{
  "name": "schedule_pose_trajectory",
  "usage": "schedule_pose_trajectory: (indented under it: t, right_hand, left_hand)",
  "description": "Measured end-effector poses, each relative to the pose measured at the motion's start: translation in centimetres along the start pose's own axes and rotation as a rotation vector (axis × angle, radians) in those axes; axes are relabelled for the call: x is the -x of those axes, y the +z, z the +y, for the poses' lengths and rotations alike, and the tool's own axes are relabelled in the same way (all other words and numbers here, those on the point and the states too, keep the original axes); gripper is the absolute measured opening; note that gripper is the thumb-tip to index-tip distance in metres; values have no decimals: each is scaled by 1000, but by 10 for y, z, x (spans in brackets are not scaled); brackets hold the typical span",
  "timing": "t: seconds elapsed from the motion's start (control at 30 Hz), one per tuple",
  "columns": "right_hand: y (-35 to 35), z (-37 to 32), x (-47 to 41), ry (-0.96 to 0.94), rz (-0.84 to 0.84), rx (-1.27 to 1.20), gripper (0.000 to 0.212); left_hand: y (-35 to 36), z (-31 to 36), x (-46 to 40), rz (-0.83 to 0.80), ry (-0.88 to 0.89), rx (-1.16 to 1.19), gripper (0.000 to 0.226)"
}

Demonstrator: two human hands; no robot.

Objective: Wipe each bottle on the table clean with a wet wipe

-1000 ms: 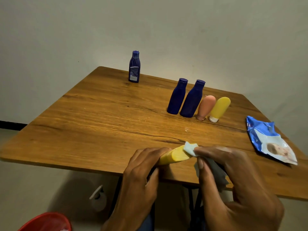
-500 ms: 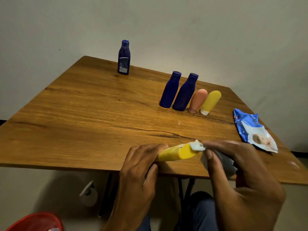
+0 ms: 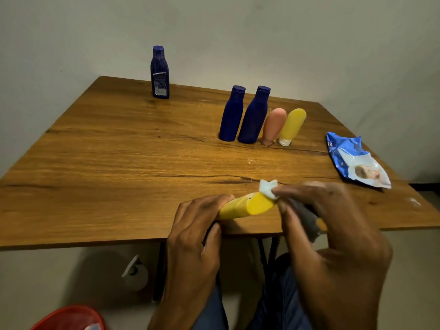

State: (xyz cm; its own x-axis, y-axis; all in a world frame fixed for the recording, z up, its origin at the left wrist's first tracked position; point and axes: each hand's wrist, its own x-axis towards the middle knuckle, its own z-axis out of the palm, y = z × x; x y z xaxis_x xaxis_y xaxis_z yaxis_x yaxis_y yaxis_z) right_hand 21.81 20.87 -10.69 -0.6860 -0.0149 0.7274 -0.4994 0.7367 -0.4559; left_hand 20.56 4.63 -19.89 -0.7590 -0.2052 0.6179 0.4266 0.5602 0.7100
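My left hand point(image 3: 194, 236) grips one end of a yellow bottle point(image 3: 247, 206) lying sideways over the table's near edge. My right hand point(image 3: 333, 225) pinches a white wet wipe point(image 3: 268, 188) against the bottle's other end; most of the wipe hangs hidden under my palm. Farther back stand two dark blue bottles point(image 3: 232, 114) point(image 3: 254, 115), a pink tube point(image 3: 273, 126) and a yellow tube point(image 3: 292, 126) in a row. A third blue bottle point(image 3: 160, 72) with a label stands alone at the far edge.
A blue wet wipe packet point(image 3: 354, 160) lies at the table's right side. The wooden table point(image 3: 114, 163) stands against a wall. A red bin point(image 3: 69, 317) sits on the floor at the lower left, and my knees show under the table.
The view has shifted slightly. My right hand has slid the wipe a little along the yellow bottle towards its end, exposing more of the bottle. My left hand keeps its grip.
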Motion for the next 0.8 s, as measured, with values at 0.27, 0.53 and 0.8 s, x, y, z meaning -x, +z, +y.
schedule_pose_trajectory:
  t: [0.27, 0.53, 0.8]
  right_hand:
    - [-11, 3, 0, 102, -13, -133, 20]
    - [-16, 10, 24, 117, -159, -145, 14]
    - [-18, 22, 26, 67, -247, -32, 12]
  left_hand:
    - [0, 0, 5, 15, 45, -130, 54]
    - [1, -6, 9, 11, 183, -262, 55]
    - [-2, -8, 8, -60, 200, -245, 58]
